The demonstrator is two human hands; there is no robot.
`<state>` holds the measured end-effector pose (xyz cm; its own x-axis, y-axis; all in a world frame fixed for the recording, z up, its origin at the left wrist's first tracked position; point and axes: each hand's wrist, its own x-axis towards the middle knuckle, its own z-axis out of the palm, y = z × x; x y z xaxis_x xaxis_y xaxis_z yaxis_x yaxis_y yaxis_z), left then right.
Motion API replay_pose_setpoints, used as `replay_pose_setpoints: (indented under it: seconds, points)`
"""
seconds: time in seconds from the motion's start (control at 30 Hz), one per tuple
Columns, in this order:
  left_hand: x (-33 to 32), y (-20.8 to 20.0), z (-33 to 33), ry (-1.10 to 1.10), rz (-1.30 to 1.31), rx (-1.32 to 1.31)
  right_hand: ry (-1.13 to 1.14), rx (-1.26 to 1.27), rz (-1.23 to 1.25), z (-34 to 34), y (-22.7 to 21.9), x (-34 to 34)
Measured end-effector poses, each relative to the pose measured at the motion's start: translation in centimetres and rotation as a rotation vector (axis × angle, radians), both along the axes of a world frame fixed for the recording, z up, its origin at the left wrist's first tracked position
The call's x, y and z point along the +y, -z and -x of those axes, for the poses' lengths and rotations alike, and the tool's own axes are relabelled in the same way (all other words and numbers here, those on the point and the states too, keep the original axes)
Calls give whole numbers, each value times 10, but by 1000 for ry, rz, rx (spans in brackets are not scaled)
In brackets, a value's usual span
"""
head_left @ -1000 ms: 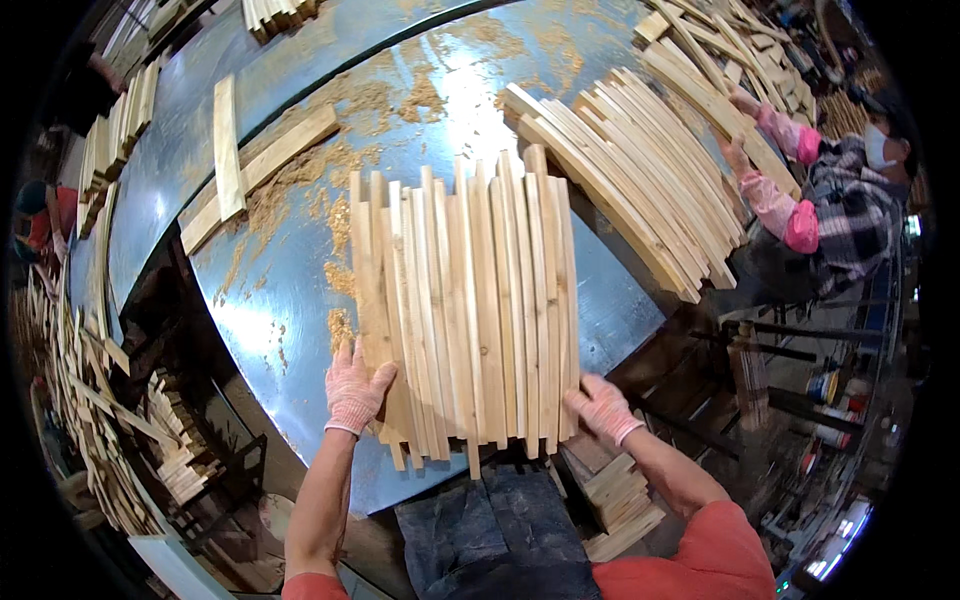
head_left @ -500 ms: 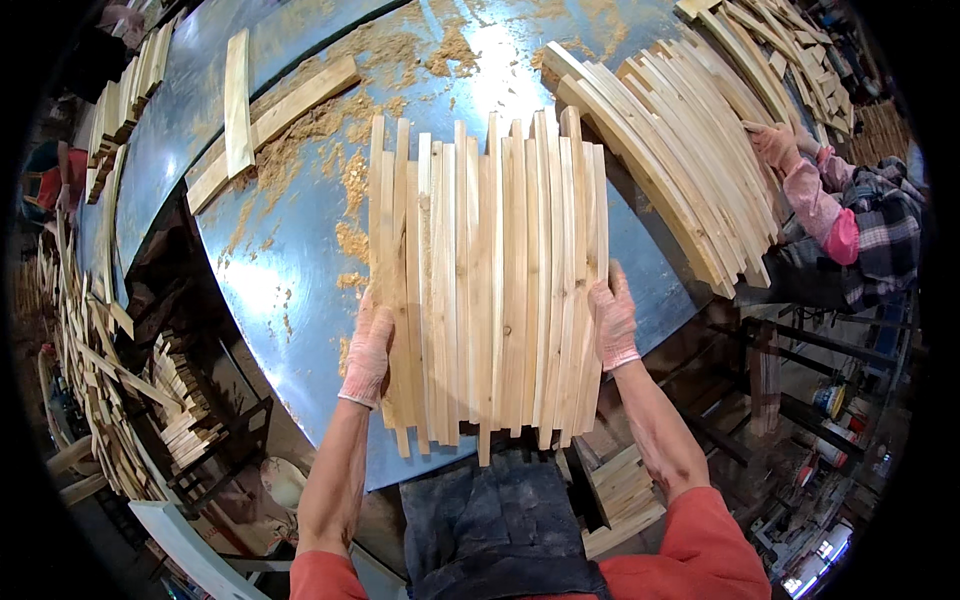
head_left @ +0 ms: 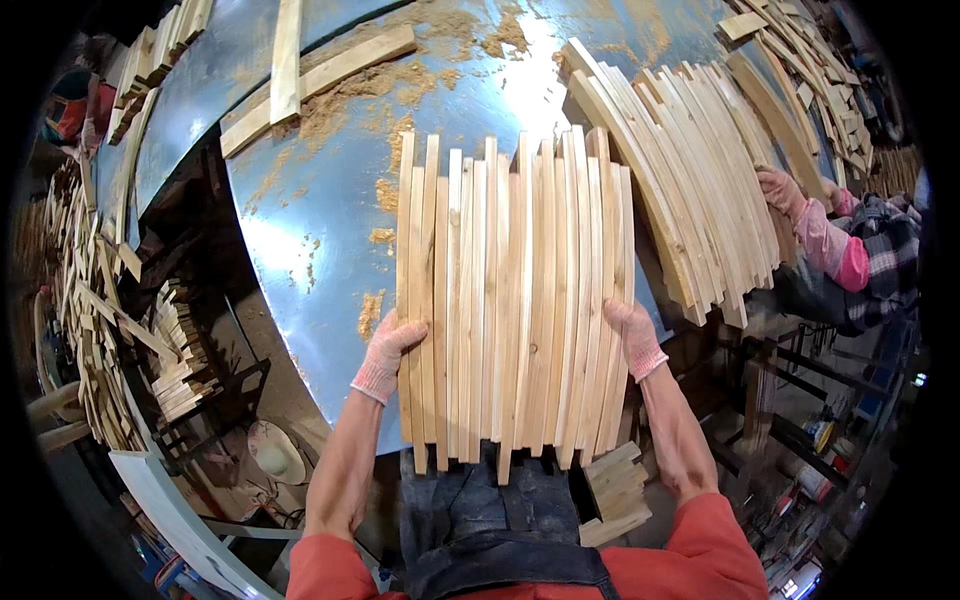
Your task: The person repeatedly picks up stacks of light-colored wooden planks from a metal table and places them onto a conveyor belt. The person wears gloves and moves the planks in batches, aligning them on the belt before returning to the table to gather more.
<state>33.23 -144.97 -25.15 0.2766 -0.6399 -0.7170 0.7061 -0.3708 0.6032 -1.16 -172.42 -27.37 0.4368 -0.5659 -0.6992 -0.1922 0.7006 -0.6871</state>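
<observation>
A wide row of pale wooden strips [head_left: 510, 310], set side by side with uneven ends, lies between my gloved hands. At its left edge, my left hand [head_left: 388, 352] grips the outermost strip, thumb on top and fingers hidden along the side. On the opposite edge my right hand [head_left: 634, 335] presses in the same way, thumb over the wood. The near ends of the strips overhang the metal table's edge, in front of my dark apron [head_left: 490, 525]. Both hands squeeze the row from its sides.
The blue-grey metal table [head_left: 290, 330] carries sawdust [head_left: 400, 85] and loose boards [head_left: 330, 85]. To the right, a co-worker's gloved hand [head_left: 785, 190] touches another row of strips [head_left: 690, 170]. Heaped offcuts [head_left: 90, 310] lie at the left; a wood stack [head_left: 615, 490] sits below my right forearm.
The row of strips and my hands have come nearer to my body. My left thumb now lies over the top of the strips. The co-worker's hands have shifted slightly.
</observation>
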Motion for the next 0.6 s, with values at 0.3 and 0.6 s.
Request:
replay_pose_setpoints:
  seconds: [0.3,0.6]
  points:
    - [160,-78,18,-313,-6,-11,-270,-86,-15,-69,-77,79]
    - [426,-183,35,-721,127,-221,-673,-258,123,-208,-194,250]
